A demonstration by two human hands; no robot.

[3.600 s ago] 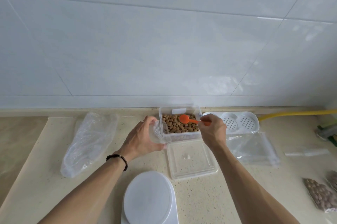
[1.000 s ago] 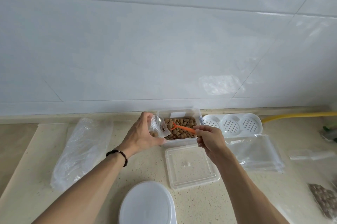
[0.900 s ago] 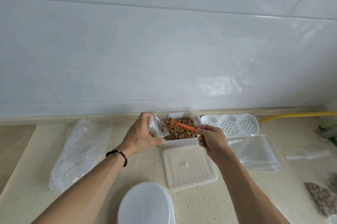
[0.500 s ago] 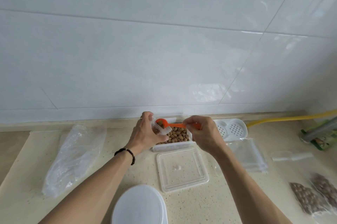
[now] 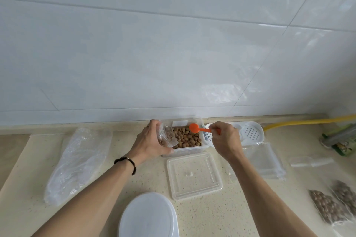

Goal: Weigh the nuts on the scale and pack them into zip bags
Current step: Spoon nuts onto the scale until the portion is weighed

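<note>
At the back of a speckled beige countertop (image 5: 134,182), against a white tiled wall, a clear plastic container (image 5: 204,141) is seen with its lid off, filled partway with light-brown nuts (image 5: 185,137) in pale, tan shells. A small clear zip bag (image 5: 167,137) is held at the container's left edge by the left hand (image 5: 151,143), whose fingers and thumb are curled around it; a few nuts can be made out inside the bag, with its mouth turned toward the container. An orange plastic scoop (image 5: 194,128) is pinched by its handle between the thumb and curled fingers of the right hand (image 5: 226,140), the round bowl held above the nuts near the container's far right corner; whether the bowl holds anything cannot be told. A dark beaded bracelet (image 5: 126,161) is worn on the left wrist. Just in front of the container, its clear lid (image 5: 194,176) is laid flat on the countertop, and nearer still the white platform of a scale (image 5: 148,217) is partly cut off by the bottom edge of the frame. To the left of the container a long crumpled clear plastic bag (image 5: 77,165) is spread out. Just behind the right hand, to the container's right, a white perforated tray (image 5: 250,132) is partly hidden, and a stack of empty clear zip bags (image 5: 264,159) is laid in front of it. Far to the right, near the frame's edge, filled bags of nuts (image 5: 333,206) are set down, and a yellow hose (image 5: 308,122) is run along the wall.
</note>
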